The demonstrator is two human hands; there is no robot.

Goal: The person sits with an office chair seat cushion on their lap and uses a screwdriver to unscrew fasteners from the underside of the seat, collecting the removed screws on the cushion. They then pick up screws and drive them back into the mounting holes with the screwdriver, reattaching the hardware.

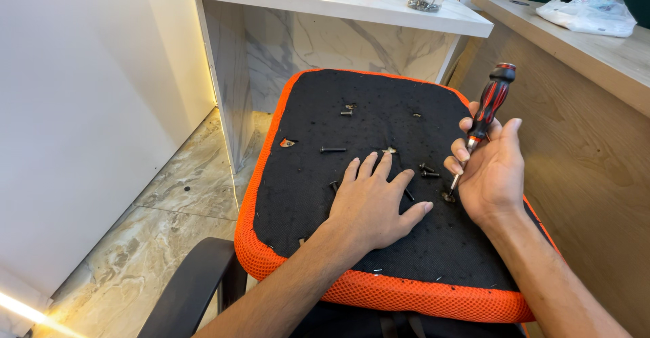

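Here, hands [433,189] — screwdriver [489,108], black-orange seat [318,94].

Lighting, as I look down: bright and even, with a warm strip of light glowing along the foot of the white wall [81,108] and a hard glare streak at the lower left on the marble floor [135,257]. Shadows: soft and short under my left hand [374,203] and right hand [489,169] on the black seat underside [379,121], whose fabric swallows detail. Picture quality: sharp at centre, no motion blur; wide-lens bowing bends the white counter [325,0] and wooden panel [596,175] at the edges.
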